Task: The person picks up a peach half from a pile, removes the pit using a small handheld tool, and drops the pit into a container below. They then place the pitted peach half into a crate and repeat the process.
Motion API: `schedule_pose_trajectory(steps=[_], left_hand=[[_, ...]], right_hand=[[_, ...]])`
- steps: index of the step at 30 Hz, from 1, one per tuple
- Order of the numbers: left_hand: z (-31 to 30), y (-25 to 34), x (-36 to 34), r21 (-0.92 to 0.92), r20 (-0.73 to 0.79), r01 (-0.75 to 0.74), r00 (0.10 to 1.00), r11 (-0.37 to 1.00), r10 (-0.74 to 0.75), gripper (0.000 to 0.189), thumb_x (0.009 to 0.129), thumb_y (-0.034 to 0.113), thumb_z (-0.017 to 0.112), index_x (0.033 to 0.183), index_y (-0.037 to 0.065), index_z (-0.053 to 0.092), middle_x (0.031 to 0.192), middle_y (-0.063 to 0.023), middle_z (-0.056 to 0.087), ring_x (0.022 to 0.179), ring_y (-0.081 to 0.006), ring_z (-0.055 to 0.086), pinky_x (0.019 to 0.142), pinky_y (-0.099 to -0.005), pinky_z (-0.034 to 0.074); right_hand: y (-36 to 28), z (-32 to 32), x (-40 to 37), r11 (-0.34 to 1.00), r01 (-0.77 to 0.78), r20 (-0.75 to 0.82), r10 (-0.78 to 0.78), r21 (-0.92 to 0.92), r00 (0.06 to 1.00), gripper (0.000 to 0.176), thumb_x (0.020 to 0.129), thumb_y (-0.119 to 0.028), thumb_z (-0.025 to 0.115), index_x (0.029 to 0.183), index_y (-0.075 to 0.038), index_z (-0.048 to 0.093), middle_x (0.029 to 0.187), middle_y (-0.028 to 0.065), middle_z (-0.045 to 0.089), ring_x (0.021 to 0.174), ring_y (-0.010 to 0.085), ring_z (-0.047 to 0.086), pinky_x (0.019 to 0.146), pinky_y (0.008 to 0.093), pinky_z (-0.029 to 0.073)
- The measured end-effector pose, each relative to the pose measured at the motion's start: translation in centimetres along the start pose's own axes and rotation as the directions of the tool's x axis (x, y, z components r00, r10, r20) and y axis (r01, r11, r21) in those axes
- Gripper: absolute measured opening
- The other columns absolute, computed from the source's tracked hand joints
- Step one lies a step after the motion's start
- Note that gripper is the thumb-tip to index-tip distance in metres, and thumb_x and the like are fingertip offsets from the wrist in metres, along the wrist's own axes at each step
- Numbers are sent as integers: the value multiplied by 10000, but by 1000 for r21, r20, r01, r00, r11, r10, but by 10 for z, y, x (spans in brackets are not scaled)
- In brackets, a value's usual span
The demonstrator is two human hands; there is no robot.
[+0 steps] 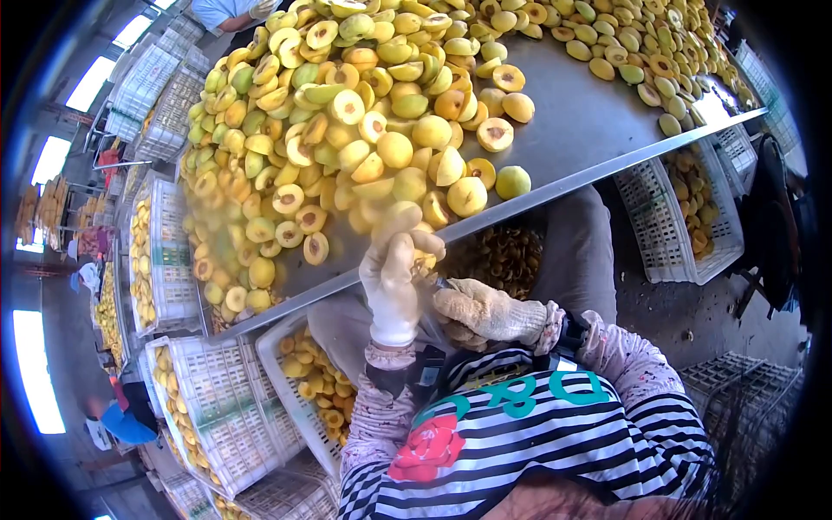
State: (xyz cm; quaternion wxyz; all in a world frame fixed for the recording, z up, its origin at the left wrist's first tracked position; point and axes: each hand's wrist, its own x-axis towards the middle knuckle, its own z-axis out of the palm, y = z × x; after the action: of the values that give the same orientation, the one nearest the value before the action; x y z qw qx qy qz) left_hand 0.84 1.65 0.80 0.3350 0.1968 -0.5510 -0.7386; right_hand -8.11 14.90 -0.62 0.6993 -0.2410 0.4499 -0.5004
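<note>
My left hand (394, 276), in a pale glove, is just in front of the metal table's near edge. Its fingers curl around a yellow peach half (423, 262), which they partly cover. Close beside it, my right hand (490, 312) wears a knitted work glove and is closed on a small dark-tipped tool (445, 283). Most of that tool is hidden by the fingers, and its tip meets the fruit. Beyond both hands lies a large heap of halved peaches (347, 108), yellow to green, several with brown stones or hollows showing.
The metal table (563, 121) has a raised front rim. Below it is a pile of brown peach stones (503, 260) between my knees. A white crate (277, 347) of peach halves stands at left, another crate (667, 243) at right. Another person's arm (238, 19) shows across the table.
</note>
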Motion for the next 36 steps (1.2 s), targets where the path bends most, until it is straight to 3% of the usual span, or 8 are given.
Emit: schedule_pose_trajectory(steps=[5, 9, 11, 22, 25, 28, 32, 36], left_hand=[[-3, 4, -4, 132, -13, -60, 998, 989, 62, 376, 1026, 169, 478, 1318, -52, 564, 894, -114, 708, 839, -153, 638, 801, -279, 499], [-1, 8, -8, 22, 2, -129, 992, 991, 129, 375, 1028, 145, 462, 1333, -48, 563, 943, -123, 715, 895, -180, 662, 851, -304, 511], [-2, 12, -13, -175, -15, 3, 1000, 985, -5, 372, 1029, 133, 460, 1338, -46, 563, 958, -128, 718, 913, -191, 670, 864, -317, 516], [-33, 6, -15, -245, 177, 54, 984, 968, -10, 342, 1006, 92, 492, 1297, -48, 604, 926, -123, 716, 917, -215, 669, 886, -354, 525], [-42, 2, -11, -408, 148, 128, 986, 904, -72, 362, 1011, 153, 473, 1310, -8, 597, 819, -107, 678, 877, -288, 665, 847, -433, 558], [-49, -4, -10, -466, 162, 210, 975, 859, -151, 375, 1011, 183, 454, 1295, -10, 605, 771, -98, 645, 772, -276, 628, 748, -428, 545], [-66, -11, -6, -592, 600, 518, 795, 618, -91, 375, 990, 171, 465, 1268, -36, 610, 800, -121, 666, 807, -289, 643, 775, -403, 525], [-56, -15, -11, -779, 303, 507, 819, 369, -487, 357, 1020, 203, 450, 1275, -19, 565, 859, -86, 627, 900, -279, 611, 806, -428, 520]], right_hand=[[-4, 15, 1, 896, 259, -172, -337, -362, 926, 320, 1029, -372, 529, 975, -65, 600, 722, 19, 567, 652, 151, 533, 623, 308, 464], [9, -7, 13, 1000, 25, 140, -23, -11, 990, 366, 1012, -379, 555, 1115, -34, 621, 822, 83, 650, 751, 229, 607, 751, 366, 506], [4, 9, 9, 915, 279, -25, -298, -291, 954, 397, 1005, -399, 566, 1145, -31, 620, 842, 93, 662, 769, 248, 617, 774, 379, 508], [5, 21, 16, 898, 63, -37, -88, -436, 995, 439, 1032, -461, 514, 1090, -35, 600, 728, 40, 580, 651, 171, 547, 626, 326, 475], [3, 17, 22, 951, -182, 335, 91, 251, 938, 441, 1044, -513, 444, 959, -88, 521, 623, 1, 472, 496, 123, 421, 463, 278, 381], [13, 31, 21, 906, -192, 316, 69, 378, 946, 478, 1037, -586, 386, 895, -135, 456, 563, -48, 346, 434, 75, 296, 391, 231, 282], [21, 36, 25, 867, -257, 456, 39, 428, 889, 513, 1009, -633, 407, 902, -135, 461, 577, -59, 361, 436, 62, 319, 389, 207, 284], [21, 17, 27, 806, -342, 669, -88, 483, 738, 439, 1011, -533, 509, 833, -133, 490, 585, -66, 391, 448, 41, 355, 373, 193, 273]])
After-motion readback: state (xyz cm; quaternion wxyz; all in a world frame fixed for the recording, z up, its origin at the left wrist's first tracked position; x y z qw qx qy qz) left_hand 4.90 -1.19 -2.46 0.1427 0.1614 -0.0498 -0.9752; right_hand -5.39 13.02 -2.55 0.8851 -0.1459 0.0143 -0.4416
